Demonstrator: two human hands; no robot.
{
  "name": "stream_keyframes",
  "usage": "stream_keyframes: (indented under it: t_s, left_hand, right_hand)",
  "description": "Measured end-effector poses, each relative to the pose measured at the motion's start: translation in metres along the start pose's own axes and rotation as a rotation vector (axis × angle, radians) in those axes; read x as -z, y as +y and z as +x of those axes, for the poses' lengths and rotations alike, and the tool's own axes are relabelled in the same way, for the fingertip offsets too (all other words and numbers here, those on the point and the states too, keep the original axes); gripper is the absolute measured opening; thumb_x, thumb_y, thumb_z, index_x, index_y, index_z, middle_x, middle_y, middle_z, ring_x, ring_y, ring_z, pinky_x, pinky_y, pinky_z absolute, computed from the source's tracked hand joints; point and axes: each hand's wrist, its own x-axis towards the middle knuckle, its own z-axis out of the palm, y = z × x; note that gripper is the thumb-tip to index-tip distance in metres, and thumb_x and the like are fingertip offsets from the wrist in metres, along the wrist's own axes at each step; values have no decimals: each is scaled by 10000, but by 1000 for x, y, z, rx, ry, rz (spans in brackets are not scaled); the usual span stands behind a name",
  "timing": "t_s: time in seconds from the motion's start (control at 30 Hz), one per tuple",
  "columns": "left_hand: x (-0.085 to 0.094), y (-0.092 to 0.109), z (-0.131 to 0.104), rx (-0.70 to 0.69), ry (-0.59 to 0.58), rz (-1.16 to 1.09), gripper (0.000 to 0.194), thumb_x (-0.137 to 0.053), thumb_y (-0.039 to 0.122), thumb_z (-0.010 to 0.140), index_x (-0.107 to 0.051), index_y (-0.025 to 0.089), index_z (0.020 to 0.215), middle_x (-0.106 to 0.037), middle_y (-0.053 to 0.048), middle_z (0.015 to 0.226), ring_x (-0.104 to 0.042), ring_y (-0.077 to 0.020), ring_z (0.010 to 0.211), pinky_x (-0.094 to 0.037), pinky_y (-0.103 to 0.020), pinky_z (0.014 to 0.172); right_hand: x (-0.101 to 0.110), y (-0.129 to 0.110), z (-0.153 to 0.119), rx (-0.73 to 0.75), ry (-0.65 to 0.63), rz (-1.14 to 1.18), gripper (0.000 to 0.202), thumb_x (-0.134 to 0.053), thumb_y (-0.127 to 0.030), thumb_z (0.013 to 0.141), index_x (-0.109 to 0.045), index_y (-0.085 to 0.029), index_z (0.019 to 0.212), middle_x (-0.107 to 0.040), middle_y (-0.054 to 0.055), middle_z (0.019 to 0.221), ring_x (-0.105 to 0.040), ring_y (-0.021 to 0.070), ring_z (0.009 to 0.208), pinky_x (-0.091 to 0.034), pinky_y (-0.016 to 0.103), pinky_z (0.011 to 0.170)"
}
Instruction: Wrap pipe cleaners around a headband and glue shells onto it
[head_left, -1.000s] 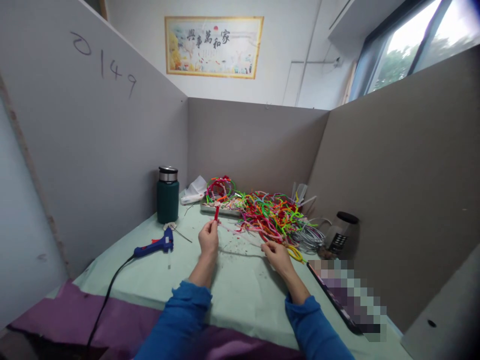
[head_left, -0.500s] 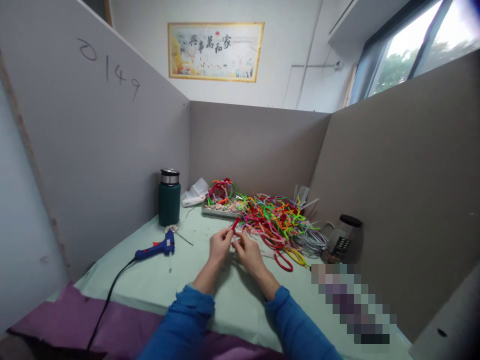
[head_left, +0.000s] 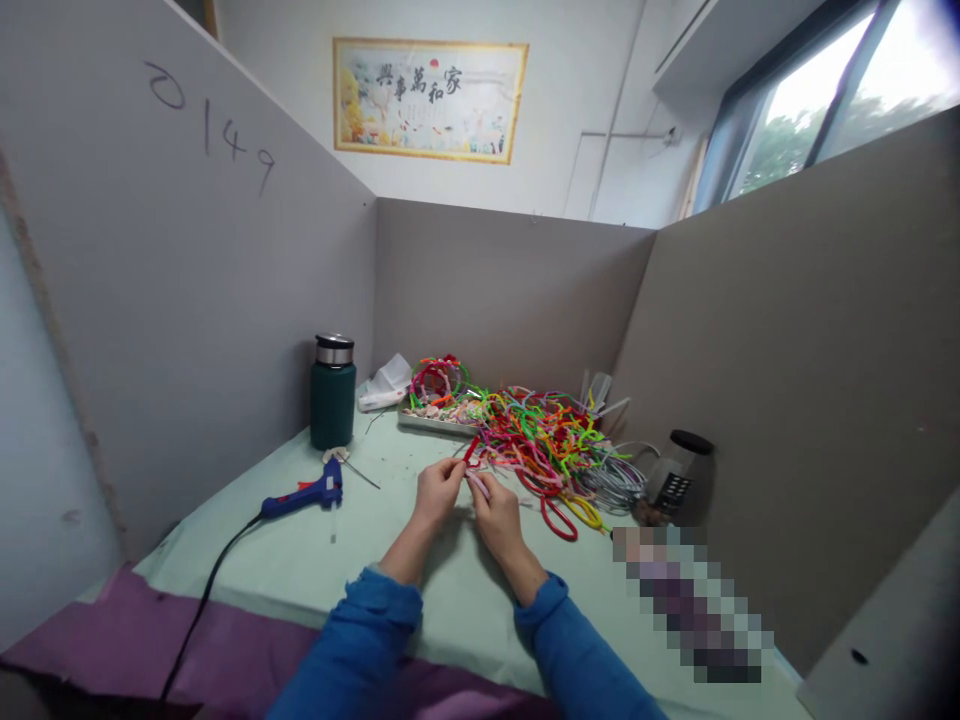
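Observation:
My left hand (head_left: 439, 492) is closed in a pinch on a short red cord (head_left: 472, 450), whose end sticks up past the fingertips. Beside it, my right hand (head_left: 498, 508) grips a pale pink cord (head_left: 478, 484) between thumb and fingers. The fingertips of both hands nearly meet, and the two cords come together there; whether they are joined is too small to tell. Just beyond the hands lies a tangled heap of bright cords (head_left: 544, 430) in red, green, orange and pink.
A blue glue gun (head_left: 307, 495) with a black cable lies at left, before a dark green bottle (head_left: 332, 395). Behind the hands are a shallow tray (head_left: 435, 425), white tissue (head_left: 386, 382) and grey wire coils (head_left: 619, 480). A black-lidded jar (head_left: 681, 475) leans at right. Partitions enclose the table.
My right hand has turned slightly, and the pale pink cord now shows between its fingers and the left fingertips. The whole view has shifted a little.

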Motion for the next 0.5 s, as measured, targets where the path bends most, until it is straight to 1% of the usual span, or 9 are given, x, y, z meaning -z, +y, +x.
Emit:
stream_keyframes:
  t_s: [0.07,0.13,0.23,0.3,0.43,0.5]
  left_hand:
    - [0,-1,1,3,35,-5,266,-532,366,764,-683,151,731,-674,-21,679,-590,-156,661,-436,-230,634]
    - [1,0,1,0,51,10,273,-519,357,773,-685,143,740,-676,-20,683,-591,-149,658,-435,-221,627]
    - [0,4,-2,-26,-19,103,262,-511,313,784,-706,139,779,-696,-24,707,-600,-142,655,-434,-216,628]
    - [1,7,-5,-46,-27,200,259,-501,291,803,-719,154,830,-712,-23,744,-610,-136,666,-434,-215,641]
    - [5,13,-8,-127,83,439,266,-466,255,850,-710,199,940,-716,-35,895,-624,-142,787,-430,-222,717]
    - [6,14,-9,-130,100,558,273,-457,248,861,-705,211,971,-706,-47,912,-622,-153,811,-428,-236,737]
  right_hand:
    - [0,0,-1,2,-1,-49,311,-390,-362,921,-628,-182,832,-645,31,718,-546,150,610,-334,235,565]
    - [1,3,-2,22,-25,-93,295,-429,-389,905,-629,-188,821,-633,18,685,-536,146,595,-323,234,566]
    - [1,8,-4,37,-30,-107,290,-402,-362,917,-631,-190,875,-649,24,722,-554,147,618,-324,234,577]
    - [2,11,-3,28,-19,-115,305,-366,-328,927,-634,-192,874,-651,27,714,-560,150,612,-315,236,563]
    - [6,13,-3,25,-13,-108,266,-442,-376,894,-635,-199,847,-640,12,658,-553,147,577,-311,232,551]
    - [8,13,-3,22,-11,-89,280,-440,-397,898,-630,-199,847,-637,8,655,-544,141,564,-313,229,551]
